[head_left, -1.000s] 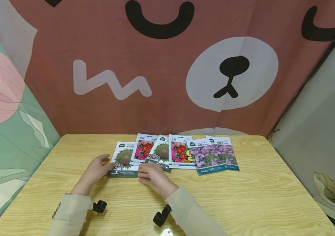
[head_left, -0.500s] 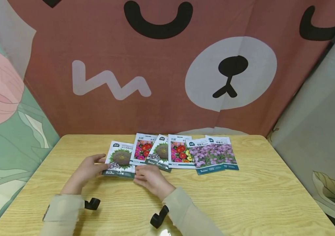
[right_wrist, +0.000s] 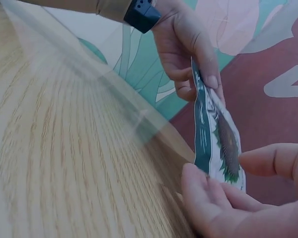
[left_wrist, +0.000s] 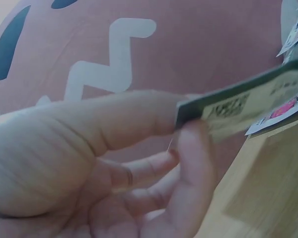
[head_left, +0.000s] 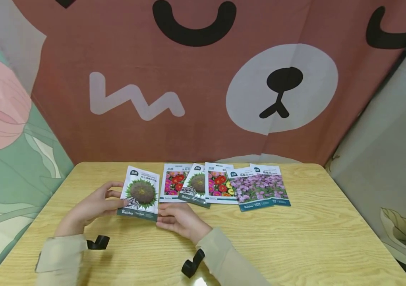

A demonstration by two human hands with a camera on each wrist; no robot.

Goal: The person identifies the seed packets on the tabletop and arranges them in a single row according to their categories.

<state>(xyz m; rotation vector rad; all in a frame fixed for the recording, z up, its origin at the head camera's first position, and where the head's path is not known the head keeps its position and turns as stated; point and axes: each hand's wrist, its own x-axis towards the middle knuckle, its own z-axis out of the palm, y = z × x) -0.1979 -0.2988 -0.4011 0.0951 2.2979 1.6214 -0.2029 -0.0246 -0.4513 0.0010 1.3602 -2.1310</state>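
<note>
A sunflower seed packet point(head_left: 140, 193) with a dark green lower band is tilted up toward the camera over the table's left part. My left hand point(head_left: 103, 204) pinches its left edge, thumb in front and fingers behind; the left wrist view shows the packet's back point(left_wrist: 228, 109) with a square code. At the lower right corner, my right hand point(head_left: 183, 220) holds the packet between thumb and fingers, and in the right wrist view the thumb point(right_wrist: 268, 159) lies against its printed front. Just right of it lies a red-and-pink flower packet point(head_left: 175, 184).
Along the back of the wooden table point(head_left: 296, 246) lie another sunflower packet point(head_left: 196, 184), a second red flower packet point(head_left: 219, 184) and two overlapping purple flower packets point(head_left: 247, 190). Behind the table hangs a printed bear curtain point(head_left: 203, 135).
The sunflower packet, flat beside the row and overlapping the red flower packet earlier, has moved left and toward me and now tilts up. Both hands moved with it, the left one farther.
</note>
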